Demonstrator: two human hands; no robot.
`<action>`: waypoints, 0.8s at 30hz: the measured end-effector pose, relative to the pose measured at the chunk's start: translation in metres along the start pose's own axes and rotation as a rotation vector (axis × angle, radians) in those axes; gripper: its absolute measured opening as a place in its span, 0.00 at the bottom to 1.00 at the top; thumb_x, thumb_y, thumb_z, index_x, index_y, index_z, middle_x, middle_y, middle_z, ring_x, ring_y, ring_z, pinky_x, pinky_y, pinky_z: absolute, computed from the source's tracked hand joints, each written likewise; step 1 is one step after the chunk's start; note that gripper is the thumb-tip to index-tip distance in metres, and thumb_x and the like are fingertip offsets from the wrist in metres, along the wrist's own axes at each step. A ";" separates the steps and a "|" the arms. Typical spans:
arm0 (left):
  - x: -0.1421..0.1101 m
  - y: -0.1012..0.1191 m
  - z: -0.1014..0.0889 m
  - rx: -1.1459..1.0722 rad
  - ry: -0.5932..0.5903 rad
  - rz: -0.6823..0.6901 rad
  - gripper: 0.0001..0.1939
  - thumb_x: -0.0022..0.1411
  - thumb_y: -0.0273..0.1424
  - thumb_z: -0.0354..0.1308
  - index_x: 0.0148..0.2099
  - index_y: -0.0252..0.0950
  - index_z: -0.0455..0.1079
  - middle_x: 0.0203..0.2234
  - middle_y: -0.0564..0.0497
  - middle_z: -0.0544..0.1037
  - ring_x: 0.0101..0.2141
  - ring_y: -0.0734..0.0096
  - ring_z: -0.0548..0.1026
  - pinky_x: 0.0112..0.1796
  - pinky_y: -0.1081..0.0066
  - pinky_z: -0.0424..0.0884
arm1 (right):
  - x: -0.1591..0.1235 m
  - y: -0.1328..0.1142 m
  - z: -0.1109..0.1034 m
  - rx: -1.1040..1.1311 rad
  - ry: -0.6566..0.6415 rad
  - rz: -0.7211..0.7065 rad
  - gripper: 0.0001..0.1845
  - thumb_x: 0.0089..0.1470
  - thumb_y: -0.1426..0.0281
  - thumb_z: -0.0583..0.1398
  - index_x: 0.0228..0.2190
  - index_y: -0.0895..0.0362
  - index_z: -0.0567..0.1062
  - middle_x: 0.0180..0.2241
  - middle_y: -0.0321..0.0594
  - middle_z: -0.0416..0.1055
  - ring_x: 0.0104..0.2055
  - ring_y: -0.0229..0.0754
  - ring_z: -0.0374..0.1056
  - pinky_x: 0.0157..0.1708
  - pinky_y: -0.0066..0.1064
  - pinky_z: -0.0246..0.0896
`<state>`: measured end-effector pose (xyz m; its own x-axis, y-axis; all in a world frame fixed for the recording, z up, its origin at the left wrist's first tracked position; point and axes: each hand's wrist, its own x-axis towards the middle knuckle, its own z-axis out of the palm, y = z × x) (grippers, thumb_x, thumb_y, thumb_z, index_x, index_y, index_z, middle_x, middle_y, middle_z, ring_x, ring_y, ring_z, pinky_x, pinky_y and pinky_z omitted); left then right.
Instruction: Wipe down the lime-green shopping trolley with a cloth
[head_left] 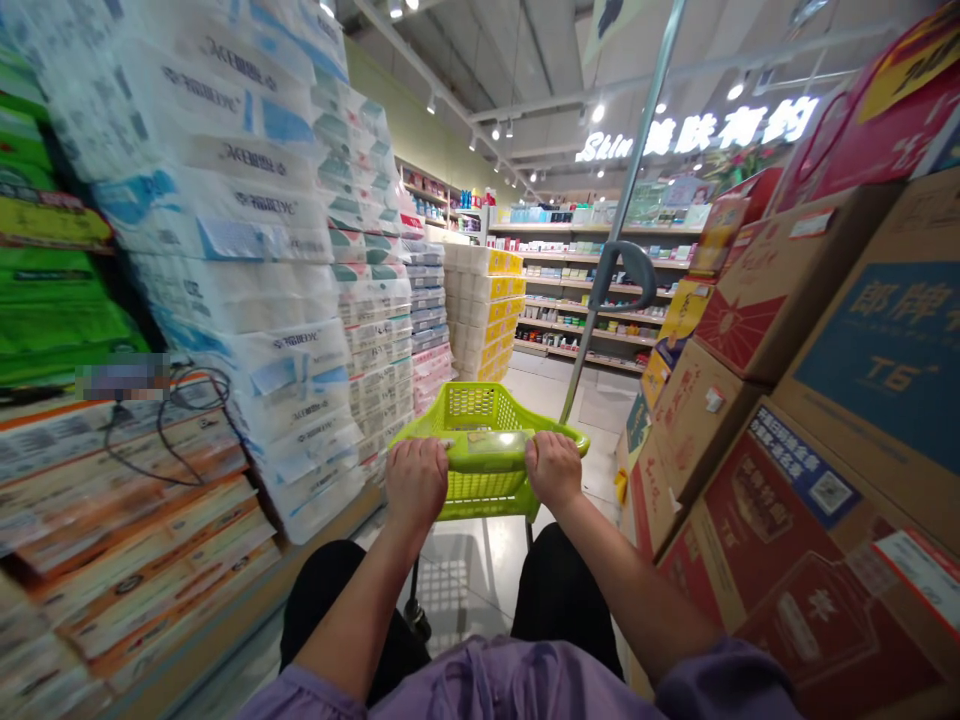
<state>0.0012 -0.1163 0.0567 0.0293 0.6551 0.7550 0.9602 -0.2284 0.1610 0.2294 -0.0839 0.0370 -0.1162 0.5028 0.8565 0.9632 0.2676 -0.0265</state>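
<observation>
A lime-green shopping cart (480, 505) stands in front of me in a shop aisle. My left hand (416, 482) is wrapped round the left end of its handle (491, 450). Round the right end of the same handle, the fingers of my right hand (555, 468) are closed. A clear-covered label panel lies on the handle between my hands. The part of the basket that shows beyond the handle has perforated walls, and no goods are visible in it. Part of the handle under my fingers is hidden.
Tall stacks of wrapped tissue packs (262, 240) line the left side, with yellow-and-white packs (487, 310) farther on. Cardboard cartons (780, 560) are piled close on the right. A metal pole (581, 365) with a grey hook rises right of the cart. Stocked shelves (585, 285) cross the far end.
</observation>
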 end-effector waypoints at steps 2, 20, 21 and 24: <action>-0.001 0.005 0.002 -0.044 0.009 0.013 0.17 0.67 0.33 0.41 0.44 0.36 0.70 0.37 0.42 0.77 0.43 0.57 0.72 0.52 0.54 0.60 | 0.002 -0.007 -0.005 -0.024 0.002 -0.023 0.15 0.62 0.65 0.50 0.24 0.55 0.67 0.24 0.39 0.67 0.30 0.43 0.61 0.36 0.35 0.50; 0.016 0.019 0.003 -0.086 -0.058 0.112 0.19 0.60 0.26 0.46 0.52 0.35 0.69 0.52 0.45 0.74 0.54 0.58 0.69 0.57 0.53 0.58 | 0.001 -0.056 -0.002 0.000 -0.023 -0.050 0.14 0.61 0.63 0.51 0.27 0.56 0.68 0.26 0.40 0.68 0.31 0.44 0.61 0.35 0.36 0.48; 0.015 0.025 0.004 -0.095 -0.080 0.142 0.20 0.60 0.25 0.47 0.53 0.35 0.68 0.53 0.45 0.73 0.54 0.59 0.68 0.58 0.54 0.58 | 0.002 -0.059 0.000 0.005 -0.024 -0.049 0.14 0.61 0.64 0.51 0.27 0.56 0.69 0.26 0.40 0.68 0.31 0.44 0.61 0.35 0.36 0.49; 0.014 0.038 0.006 -0.125 -0.138 0.252 0.20 0.60 0.25 0.48 0.53 0.37 0.68 0.52 0.46 0.74 0.54 0.61 0.69 0.58 0.56 0.58 | 0.003 -0.063 0.003 0.050 -0.033 -0.076 0.14 0.62 0.68 0.49 0.28 0.56 0.70 0.26 0.41 0.69 0.31 0.44 0.61 0.36 0.36 0.49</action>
<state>0.0401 -0.1112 0.0700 0.3080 0.6558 0.6892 0.8765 -0.4773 0.0626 0.1678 -0.0973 0.0394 -0.1971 0.5060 0.8397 0.9379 0.3466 0.0113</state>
